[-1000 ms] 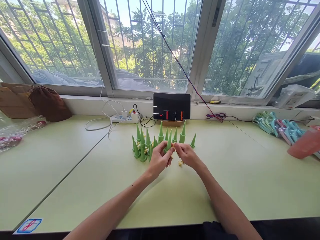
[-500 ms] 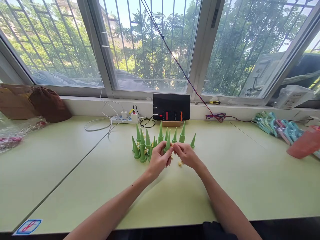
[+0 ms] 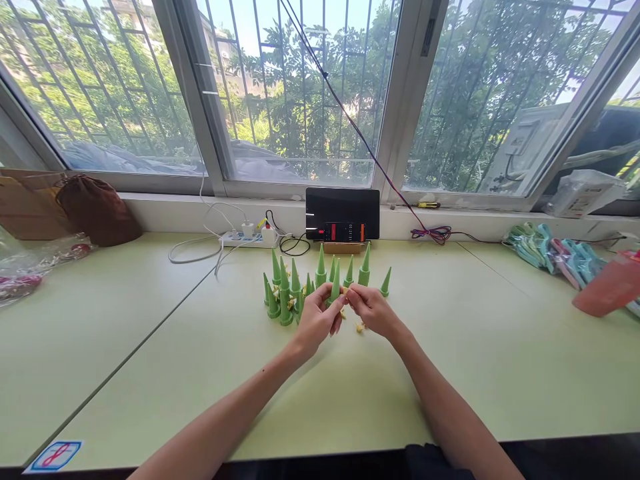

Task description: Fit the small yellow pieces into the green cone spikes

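My left hand (image 3: 319, 316) is closed around a green cone (image 3: 336, 283), whose tip points up. Close against it, my right hand (image 3: 373, 309) pinches a small yellow piece (image 3: 345, 291) at the cone's right side; its exact shape is hidden by the fingers. Several more green cones (image 3: 285, 293) stand upright on the table behind and to the left of my hands, some on cylindrical bases. A lone green cone (image 3: 386, 282) stands to the right. Small yellow pieces (image 3: 359, 327) lie below my right hand, and others are scattered among the cones.
A dark tablet (image 3: 370, 212) with a phone (image 3: 345, 232) before it stands at the back of the table (image 3: 500, 360). A power strip (image 3: 255, 238) with cables lies left of them. Bagged items (image 3: 533, 247) and a red container (image 3: 607, 287) are at far right.
Both hands stay in nearly the same place, together at the cone. Slightly more of the yellow piece shows between the fingers now.
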A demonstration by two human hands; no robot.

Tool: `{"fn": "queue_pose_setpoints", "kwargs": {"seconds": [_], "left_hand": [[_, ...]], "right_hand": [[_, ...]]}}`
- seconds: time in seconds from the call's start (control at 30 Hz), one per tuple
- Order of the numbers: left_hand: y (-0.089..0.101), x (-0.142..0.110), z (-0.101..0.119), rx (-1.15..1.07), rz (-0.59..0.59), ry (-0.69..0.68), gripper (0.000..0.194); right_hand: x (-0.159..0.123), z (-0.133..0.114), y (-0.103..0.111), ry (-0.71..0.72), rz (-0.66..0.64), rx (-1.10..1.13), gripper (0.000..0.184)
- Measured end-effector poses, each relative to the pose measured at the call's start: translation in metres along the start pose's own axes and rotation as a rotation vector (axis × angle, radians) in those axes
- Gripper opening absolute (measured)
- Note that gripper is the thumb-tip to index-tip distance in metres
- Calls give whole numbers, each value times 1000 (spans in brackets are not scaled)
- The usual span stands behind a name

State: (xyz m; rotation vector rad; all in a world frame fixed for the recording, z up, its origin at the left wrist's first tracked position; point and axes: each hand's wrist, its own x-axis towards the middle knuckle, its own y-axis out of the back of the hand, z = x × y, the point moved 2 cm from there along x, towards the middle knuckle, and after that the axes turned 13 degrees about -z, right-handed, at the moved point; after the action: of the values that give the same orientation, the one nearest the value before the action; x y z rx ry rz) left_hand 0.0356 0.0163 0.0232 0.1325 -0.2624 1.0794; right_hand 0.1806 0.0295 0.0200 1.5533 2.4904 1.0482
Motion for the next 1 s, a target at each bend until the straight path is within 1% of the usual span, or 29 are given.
{"fn": "queue_pose_setpoints", "kwargs": {"seconds": [0.2,0.5,0.7,0.83,1.0], "left_hand": [[0,0,0,9,-8,-5,26],[0,-2,-1,93,-16,-29,26],[1,-1,-1,92,-19,-39,25],[1,0,-3,89,-23,-41,24],[1,-1,-3,77,-19,-33,23]], "right_hand": [[-1,-1,0,-37,-7,8,40],[0,4,-3,-32,-10,38,45],[1,3,-3,-19,0,51,45],[2,0,-1,5,6,29,44],[1,1,-1,1,15,6,42]]}}
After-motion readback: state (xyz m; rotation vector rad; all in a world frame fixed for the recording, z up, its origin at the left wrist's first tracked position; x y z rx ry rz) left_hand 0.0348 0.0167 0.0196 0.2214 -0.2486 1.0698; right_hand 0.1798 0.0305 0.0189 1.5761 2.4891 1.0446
